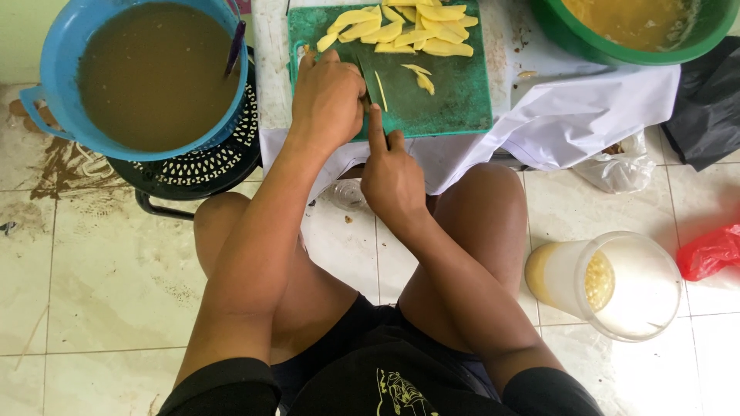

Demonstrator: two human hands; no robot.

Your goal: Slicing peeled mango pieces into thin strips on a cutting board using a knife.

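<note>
Pale floor tiles [100, 262] spread beneath us as we sit at a low counter [270, 46] draped in white cloth. On it lies a green cutting board [455, 100]. Our left hand [327, 100] presses down on a yellow piece at the board's near edge, mostly hidden under its closed grip. Our right hand [393, 173] is closed around a knife [371, 81], forefinger along the blade. A heap of cut yellow strips [405, 27] already sits at the far side, with a few loose slices [420, 77] mid-board, so much slicing looks done. A blue tub [46, 54] of brown liquid stands left, a green basin [586, 42] right.
</note>
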